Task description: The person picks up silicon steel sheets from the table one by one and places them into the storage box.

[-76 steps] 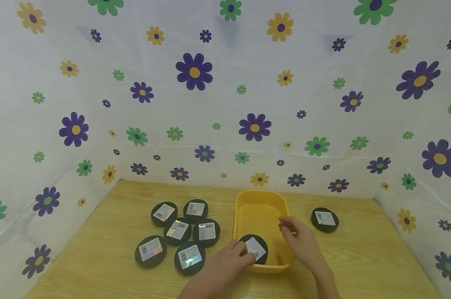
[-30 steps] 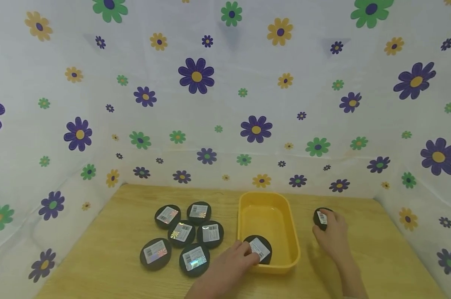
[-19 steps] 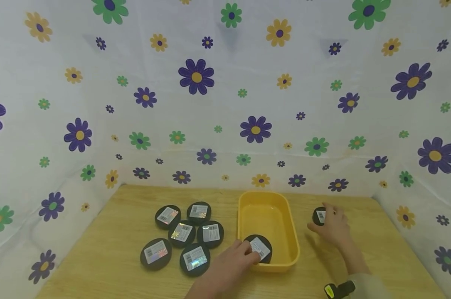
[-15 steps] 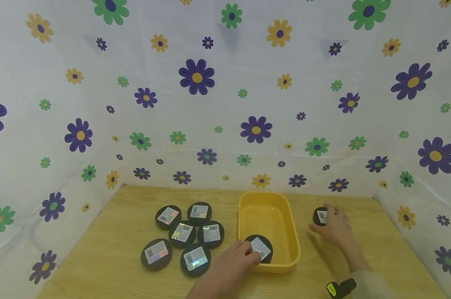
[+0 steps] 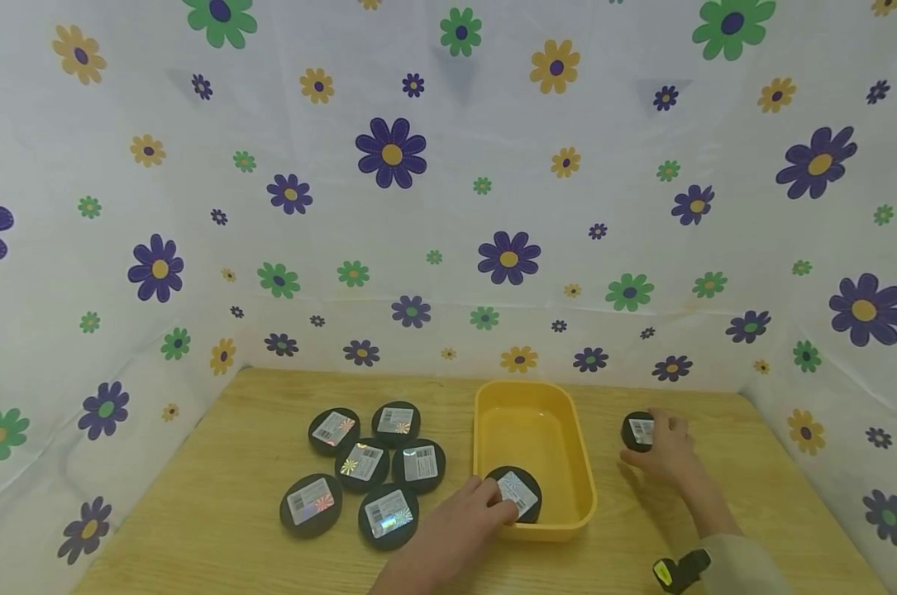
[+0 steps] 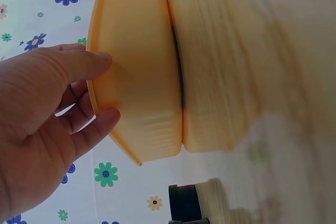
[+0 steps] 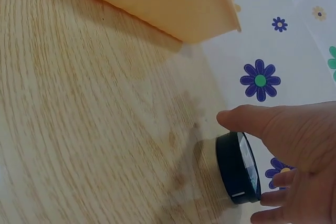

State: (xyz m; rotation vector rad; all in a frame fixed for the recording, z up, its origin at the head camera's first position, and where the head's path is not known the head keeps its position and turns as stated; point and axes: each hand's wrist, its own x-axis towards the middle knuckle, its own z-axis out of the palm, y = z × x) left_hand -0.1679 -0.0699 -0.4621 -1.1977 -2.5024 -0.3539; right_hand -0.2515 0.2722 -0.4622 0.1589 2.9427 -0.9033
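Observation:
At the near left corner of a yellow plastic tray (image 5: 586, 487), my left hand (image 5: 459, 522) grips the rim. The left wrist view shows its thumb (image 6: 97, 62) on the outer wall and fingers by the rim. Inside that corner lies a flat, round black container (image 5: 522, 494) with a white label, partly covered by the left fingers in the head view. Right of the tray, another labelled black container (image 5: 636, 430) sits on the table. My right hand (image 5: 670, 454) is around its right side, thumb (image 7: 236, 118) apart from it and fingers loosely extended.
Several more round black containers (image 5: 362, 465) with label stickers lie grouped left of the tray on the wood-grain table (image 5: 217, 463). White flower-print sheeting (image 5: 448, 207) walls off the back and both sides. A black wrist strap (image 5: 679, 570) shows at the right sleeve.
My right hand has moved from over the tray to the black container on the right, and its fingers have loosened slightly since covering it. The left hand stays at the tray's corner.

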